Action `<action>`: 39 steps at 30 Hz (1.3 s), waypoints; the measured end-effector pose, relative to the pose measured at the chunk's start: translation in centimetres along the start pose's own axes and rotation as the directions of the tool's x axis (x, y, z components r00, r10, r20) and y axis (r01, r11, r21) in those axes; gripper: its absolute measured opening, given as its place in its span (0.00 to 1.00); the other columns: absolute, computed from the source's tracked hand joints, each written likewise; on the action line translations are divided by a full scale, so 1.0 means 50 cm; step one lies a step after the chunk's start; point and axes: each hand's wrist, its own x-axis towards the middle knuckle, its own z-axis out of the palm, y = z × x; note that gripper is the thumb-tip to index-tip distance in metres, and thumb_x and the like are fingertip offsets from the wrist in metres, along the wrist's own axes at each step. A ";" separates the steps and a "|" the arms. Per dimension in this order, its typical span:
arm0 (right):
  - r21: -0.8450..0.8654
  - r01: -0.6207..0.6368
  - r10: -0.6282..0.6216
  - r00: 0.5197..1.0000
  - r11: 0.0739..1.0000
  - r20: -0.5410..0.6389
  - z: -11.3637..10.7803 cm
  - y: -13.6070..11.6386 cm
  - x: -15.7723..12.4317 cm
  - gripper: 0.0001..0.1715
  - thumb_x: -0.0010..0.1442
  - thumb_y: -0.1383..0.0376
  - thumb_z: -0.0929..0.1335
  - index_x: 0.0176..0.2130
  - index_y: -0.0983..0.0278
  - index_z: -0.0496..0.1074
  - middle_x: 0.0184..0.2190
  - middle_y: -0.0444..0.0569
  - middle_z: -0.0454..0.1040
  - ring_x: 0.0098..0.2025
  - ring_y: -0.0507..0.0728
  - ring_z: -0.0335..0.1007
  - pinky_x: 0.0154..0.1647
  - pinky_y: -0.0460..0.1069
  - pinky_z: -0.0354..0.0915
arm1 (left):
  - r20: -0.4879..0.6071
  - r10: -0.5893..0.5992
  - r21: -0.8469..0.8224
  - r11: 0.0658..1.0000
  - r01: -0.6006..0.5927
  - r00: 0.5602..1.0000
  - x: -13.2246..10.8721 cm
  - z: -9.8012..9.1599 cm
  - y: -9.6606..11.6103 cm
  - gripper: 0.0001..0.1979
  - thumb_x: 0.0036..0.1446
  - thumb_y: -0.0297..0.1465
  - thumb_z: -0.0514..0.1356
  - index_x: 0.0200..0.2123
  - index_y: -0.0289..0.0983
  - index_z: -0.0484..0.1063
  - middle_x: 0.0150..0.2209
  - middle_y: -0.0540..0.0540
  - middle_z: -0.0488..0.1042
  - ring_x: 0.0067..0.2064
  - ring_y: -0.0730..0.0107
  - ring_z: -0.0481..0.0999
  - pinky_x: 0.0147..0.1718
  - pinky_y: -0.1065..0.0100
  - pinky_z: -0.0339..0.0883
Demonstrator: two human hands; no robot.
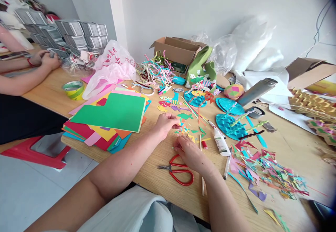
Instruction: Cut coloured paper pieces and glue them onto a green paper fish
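Observation:
My left hand (pixel 166 124) is closed in a pinch on a small colourful paper cut-out (pixel 180 122), partly hidden by the fingers. Just below it, my right hand (pixel 188 149) is lowered to the table with its fingers curled together at the edge of a little heap of tiny paper bits (pixel 185 130); whatever is between its fingertips is too small to make out. Red-handled scissors (pixel 178 170) lie by my right wrist, with a thin wooden stick (pixel 201 165) beside them. Several paper fish (pixel 168 103) and a green paper fish (pixel 185 116) lie beyond my hands.
Coloured paper sheets (pixel 118 111) are stacked at left, near yellow tape (pixel 74 90). A white glue bottle (pixel 221 141), blue egg-tray pieces (pixel 231 125) and paper scraps (pixel 273 172) lie at right. Behind are pipe cleaners (pixel 154 71) and a green felt bag (pixel 201 71). Another person's hands (pixel 47 60) are at far left.

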 end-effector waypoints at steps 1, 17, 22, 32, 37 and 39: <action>0.002 0.001 -0.001 1.000 1.000 0.000 0.001 0.000 0.000 0.08 0.54 0.75 0.64 0.28 0.62 0.63 0.31 0.49 0.69 0.38 0.59 0.62 0.40 0.52 0.59 | 0.001 0.001 -0.001 1.000 -0.001 1.000 0.000 0.000 -0.001 0.07 0.39 0.20 0.62 0.18 0.32 0.66 0.17 0.54 0.67 0.20 0.77 0.70 0.23 0.71 0.70; 0.720 -0.006 0.262 0.933 0.694 -0.245 -0.061 0.016 -0.009 0.15 0.56 0.53 0.66 0.30 0.62 0.64 0.23 0.40 0.60 0.26 0.51 0.53 0.26 0.47 0.51 | 0.147 -0.069 0.104 0.993 0.054 0.987 -0.001 -0.008 -0.006 0.07 0.38 0.26 0.66 0.24 0.31 0.72 0.25 0.47 0.75 0.25 0.74 0.74 0.30 0.68 0.72; 0.841 -0.008 0.385 0.892 0.541 -0.239 -0.046 0.032 0.000 0.20 0.50 0.50 0.70 0.28 0.63 0.65 0.22 0.40 0.62 0.26 0.51 0.54 0.27 0.47 0.52 | 0.208 -0.098 0.154 0.986 0.067 0.973 -0.013 0.001 -0.008 0.08 0.38 0.27 0.67 0.24 0.31 0.72 0.25 0.47 0.75 0.24 0.74 0.74 0.29 0.69 0.71; 0.950 0.062 0.434 0.879 0.307 -0.198 -0.036 0.035 0.006 0.21 0.44 0.51 0.74 0.25 0.63 0.67 0.24 0.42 0.67 0.28 0.51 0.60 0.33 0.48 0.57 | 0.201 -0.110 0.179 0.981 0.074 0.973 -0.019 0.006 -0.011 0.10 0.37 0.28 0.68 0.23 0.32 0.70 0.25 0.48 0.75 0.25 0.75 0.74 0.30 0.69 0.71; 0.962 0.093 0.437 0.877 0.256 -0.201 -0.029 0.032 0.011 0.21 0.43 0.51 0.75 0.25 0.63 0.67 0.22 0.41 0.66 0.27 0.51 0.60 0.31 0.48 0.57 | 0.196 -0.096 0.172 0.983 0.062 0.976 -0.022 0.009 -0.015 0.11 0.37 0.29 0.69 0.22 0.32 0.70 0.24 0.48 0.74 0.25 0.74 0.74 0.31 0.68 0.71; 0.960 0.101 0.445 0.870 0.260 -0.212 -0.028 0.031 0.012 0.22 0.43 0.50 0.74 0.25 0.63 0.67 0.22 0.41 0.66 0.26 0.51 0.61 0.31 0.48 0.56 | 0.193 -0.099 0.171 0.983 0.066 0.976 -0.023 0.009 -0.015 0.11 0.37 0.29 0.69 0.23 0.32 0.70 0.24 0.49 0.74 0.25 0.74 0.74 0.31 0.68 0.71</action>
